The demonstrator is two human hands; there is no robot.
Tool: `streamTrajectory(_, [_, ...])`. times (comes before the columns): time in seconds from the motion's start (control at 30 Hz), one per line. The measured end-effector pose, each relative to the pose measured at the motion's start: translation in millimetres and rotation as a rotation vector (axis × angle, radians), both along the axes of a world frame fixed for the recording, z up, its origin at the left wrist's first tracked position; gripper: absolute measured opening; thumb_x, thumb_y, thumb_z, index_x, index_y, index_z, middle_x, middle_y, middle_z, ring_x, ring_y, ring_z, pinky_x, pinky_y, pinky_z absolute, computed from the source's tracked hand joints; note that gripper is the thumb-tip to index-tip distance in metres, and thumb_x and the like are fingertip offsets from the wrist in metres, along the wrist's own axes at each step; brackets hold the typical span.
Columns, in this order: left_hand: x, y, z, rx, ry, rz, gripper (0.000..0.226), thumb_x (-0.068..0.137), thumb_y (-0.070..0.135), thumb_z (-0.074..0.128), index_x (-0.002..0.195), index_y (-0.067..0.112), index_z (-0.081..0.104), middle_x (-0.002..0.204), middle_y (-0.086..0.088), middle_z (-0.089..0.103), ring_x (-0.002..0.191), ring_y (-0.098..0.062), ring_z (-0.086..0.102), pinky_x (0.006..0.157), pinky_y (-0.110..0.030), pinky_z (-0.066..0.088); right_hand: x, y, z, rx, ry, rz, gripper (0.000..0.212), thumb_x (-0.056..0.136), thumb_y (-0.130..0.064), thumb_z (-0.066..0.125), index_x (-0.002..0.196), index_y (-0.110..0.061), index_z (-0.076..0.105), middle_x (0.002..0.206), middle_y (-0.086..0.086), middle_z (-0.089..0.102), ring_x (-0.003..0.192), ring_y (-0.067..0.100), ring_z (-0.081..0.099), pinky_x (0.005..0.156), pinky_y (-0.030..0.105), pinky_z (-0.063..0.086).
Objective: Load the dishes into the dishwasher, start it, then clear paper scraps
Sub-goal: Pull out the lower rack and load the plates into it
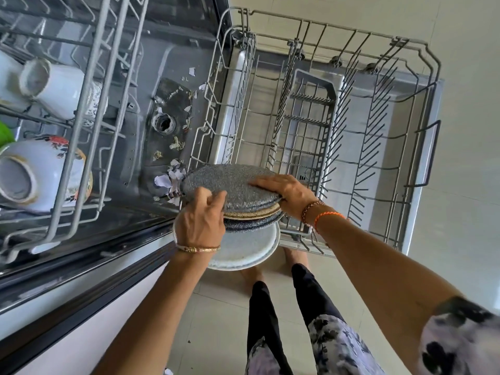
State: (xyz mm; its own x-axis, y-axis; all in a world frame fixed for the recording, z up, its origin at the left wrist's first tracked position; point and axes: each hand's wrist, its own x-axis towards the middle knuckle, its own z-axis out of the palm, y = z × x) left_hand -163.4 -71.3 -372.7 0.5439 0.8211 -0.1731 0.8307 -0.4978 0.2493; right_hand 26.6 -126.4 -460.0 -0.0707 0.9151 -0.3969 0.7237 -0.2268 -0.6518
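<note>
Plates [238, 212], about five stacked, gripped by left hand [201, 215]; right hand [286, 192] rests flat on top.

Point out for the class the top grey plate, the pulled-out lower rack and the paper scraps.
Top grey plate [230, 182]: head view, on its speckled upper face.
Lower rack [430, 60]: head view, on its far right rim wire.
Paper scraps [162, 181]: head view, on the large white piece beside the plates.

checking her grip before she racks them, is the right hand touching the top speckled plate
Touching. The head view shows the right hand lying flat on the top grey speckled plate, fingers spread over its surface with no gap.
</note>
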Motion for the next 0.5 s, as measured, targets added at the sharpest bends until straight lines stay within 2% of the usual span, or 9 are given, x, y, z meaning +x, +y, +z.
streamTrajectory(0.07, [-4,0,-4,-0.041,0.011,0.04,0.047,0.047,-0.009,0.083,0.09,0.009,0.073,0.072,-0.017,0.055,0.038,-0.027,0.052,0.037,-0.027,0.045,-2,-2,0,0.034,-0.018,0.053,0.053,0.09,-0.011,0.053,0.137,-0.033,0.041,0.14,-0.004,0.046,0.131,0.019,0.038,0.112,0.031,0.023])
streamTrajectory(0.13, [-7,4,-5,-0.051,-0.023,0.067,0.048,0.05,-0.012,0.08,0.092,0.009,0.072,0.077,-0.019,0.055,0.043,-0.028,0.054,0.042,-0.027,0.046,-4,-2,7,0.082,-0.039,0.014,0.047,0.092,-0.016,0.051,0.135,-0.033,0.045,0.137,-0.004,0.05,0.127,0.022,0.042,0.105,0.035,0.034])
streamTrajectory(0.2, [-7,9,-1,-0.008,-0.071,0.047,0.036,0.061,-0.009,0.073,0.093,0.009,0.072,0.083,-0.019,0.056,0.05,-0.03,0.057,0.042,-0.029,0.048,-6,-5,18,0.197,-0.094,-0.092,0.038,0.091,-0.019,0.048,0.127,-0.031,0.055,0.125,-0.005,0.061,0.113,0.027,0.052,0.081,0.039,0.051])
streamTrajectory(0.23, [-5,12,2,0.032,-0.104,0.04,0.028,0.069,-0.004,0.064,0.092,0.008,0.072,0.085,-0.019,0.057,0.053,-0.03,0.058,0.043,-0.029,0.048,-7,-8,27,0.289,-0.127,-0.141,0.036,0.089,-0.02,0.046,0.121,-0.027,0.061,0.114,-0.004,0.067,0.102,0.028,0.059,0.066,0.038,0.054])
streamTrajectory(0.3, [-1,16,8,0.08,-0.162,0.033,0.031,0.075,0.009,0.045,0.09,0.009,0.072,0.088,-0.018,0.059,0.057,-0.03,0.059,0.047,-0.023,0.045,-9,-19,41,0.422,-0.181,-0.191,0.036,0.084,-0.024,0.043,0.109,-0.022,0.068,0.096,-0.003,0.072,0.082,0.027,0.066,0.047,0.032,0.052])
streamTrajectory(0.4, [6,14,15,0.112,-0.21,-0.06,0.035,0.074,0.013,0.04,0.088,0.008,0.072,0.09,-0.014,0.059,0.062,-0.029,0.06,0.054,-0.018,0.039,-9,-36,62,0.444,-0.249,-0.213,0.037,0.078,-0.026,0.044,0.102,-0.021,0.071,0.087,-0.003,0.073,0.075,0.024,0.068,0.041,0.028,0.051])
streamTrajectory(0.5, [10,10,19,0.114,-0.179,-0.137,0.034,0.074,0.011,0.042,0.087,0.009,0.073,0.088,-0.016,0.063,0.064,-0.031,0.063,0.054,-0.018,0.039,-5,-47,71,0.423,-0.273,-0.239,0.043,0.077,-0.031,0.038,0.1,-0.02,0.073,0.086,-0.002,0.074,0.074,0.024,0.068,0.041,0.029,0.051])
